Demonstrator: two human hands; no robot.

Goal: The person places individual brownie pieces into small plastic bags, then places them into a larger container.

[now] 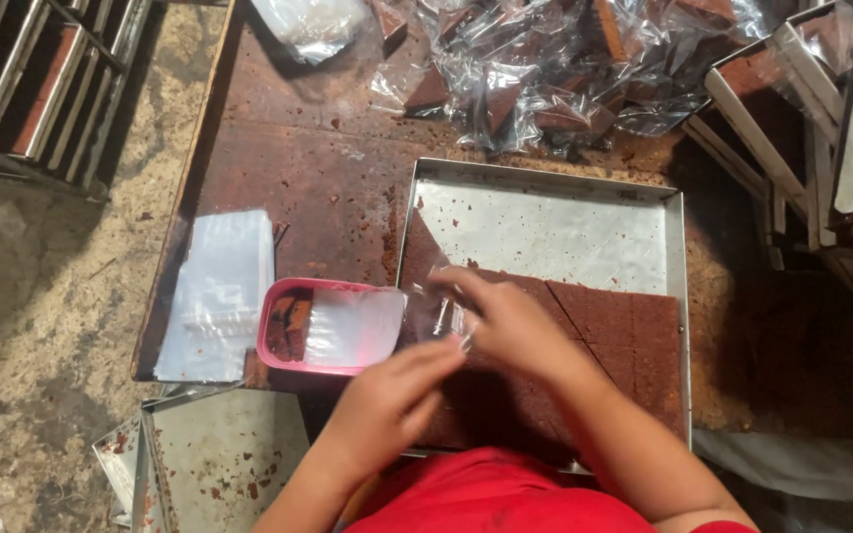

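Lying pinched and crumpled over the cut dark-brown cake slab point(604, 326) in the shallow square metal tray point(678, 296): small clear plastic bag point(434, 311), glinting, blurred, beside the pink plastic tub point(328, 326).

left hand point(387, 395), right hand point(510, 321), fingers pinched together

- We see a rusty brown tabletop point(298, 148), crumb-strewn.
- Rough, dirty concrete floor point(32, 296) to our left.
- Metal racks point(41, 79) top left, stacked trays point(821, 128) right.
- Dim, flat light.
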